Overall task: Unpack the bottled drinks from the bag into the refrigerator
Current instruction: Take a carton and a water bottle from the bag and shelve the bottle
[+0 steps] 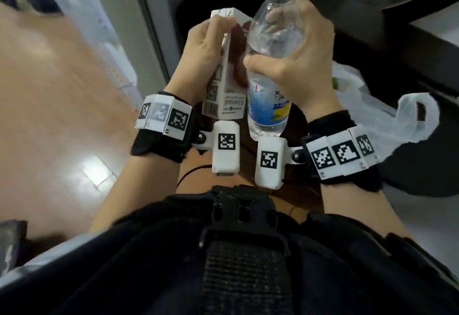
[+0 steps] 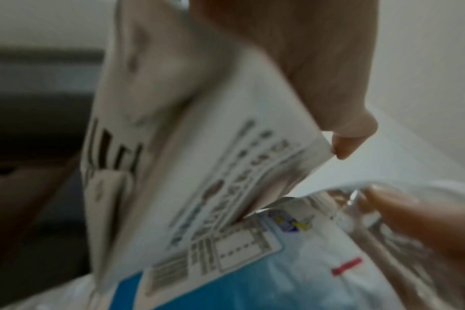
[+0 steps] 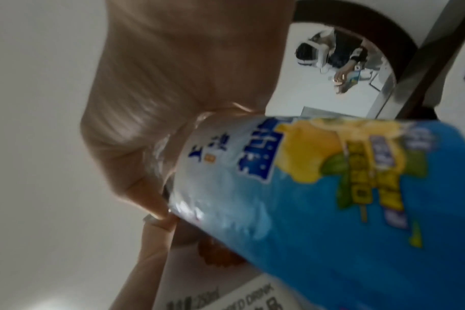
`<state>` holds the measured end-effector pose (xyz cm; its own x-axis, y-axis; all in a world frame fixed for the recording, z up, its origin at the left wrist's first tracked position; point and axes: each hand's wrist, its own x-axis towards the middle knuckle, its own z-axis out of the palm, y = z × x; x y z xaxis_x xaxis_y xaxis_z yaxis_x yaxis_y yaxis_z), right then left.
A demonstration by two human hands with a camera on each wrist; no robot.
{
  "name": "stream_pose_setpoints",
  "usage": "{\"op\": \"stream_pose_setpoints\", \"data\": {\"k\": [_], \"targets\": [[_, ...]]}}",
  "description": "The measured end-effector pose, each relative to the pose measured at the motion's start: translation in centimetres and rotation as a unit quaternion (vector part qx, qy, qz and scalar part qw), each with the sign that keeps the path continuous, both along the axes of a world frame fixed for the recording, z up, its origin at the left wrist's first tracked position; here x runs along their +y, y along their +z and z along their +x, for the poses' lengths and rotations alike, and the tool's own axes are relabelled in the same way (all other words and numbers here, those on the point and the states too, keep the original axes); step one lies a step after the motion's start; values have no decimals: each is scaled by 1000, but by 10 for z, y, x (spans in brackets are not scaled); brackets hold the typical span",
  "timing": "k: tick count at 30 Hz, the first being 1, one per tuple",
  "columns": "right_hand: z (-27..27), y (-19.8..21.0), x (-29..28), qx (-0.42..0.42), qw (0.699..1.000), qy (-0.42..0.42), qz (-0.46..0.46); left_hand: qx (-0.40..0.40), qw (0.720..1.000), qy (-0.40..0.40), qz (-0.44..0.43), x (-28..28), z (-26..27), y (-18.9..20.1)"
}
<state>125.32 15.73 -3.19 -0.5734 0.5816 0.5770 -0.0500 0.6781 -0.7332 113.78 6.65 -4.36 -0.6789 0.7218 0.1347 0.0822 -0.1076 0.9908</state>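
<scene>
Close before the chest, the left hand (image 1: 203, 51) wraps a white drink carton (image 1: 223, 84), thumb on its top edge, while the right hand (image 1: 295, 66) is curled round a clear bottle (image 1: 270, 41) with a white cap and blue label. Both are held upright and touching side by side, probably so two drinks travel in one trip. Behind the right wrist lies the white plastic bag (image 1: 372, 113), slumped and open. No refrigerator is clearly recognisable; both drinks are out of the bag, not yet stored.
</scene>
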Motion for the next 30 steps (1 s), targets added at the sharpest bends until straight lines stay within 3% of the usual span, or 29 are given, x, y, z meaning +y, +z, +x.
{"op": "stream_pose_setpoints", "data": {"k": [8, 16, 19, 26, 30], "targets": [[-92, -24, -101, -39, 995, 79, -48, 13, 994, 113, 2, -109, -75, -24], [-164, -53, -190, -74, 986, 58, -141, 46, 979, 185, -72, -203, -151, -56], [-178, -59, -198, -84, 984, 27, -152, 34, 974, 211, -70, -214, -173, -62], [-204, -62, -183, -117, 982, -13, -145, -53, 982, 182, -14, -196, -218, -71], [-217, -57, -167, -116, 982, -24, -146, -18, 980, 197, -30, -170, -232, -69]]}}
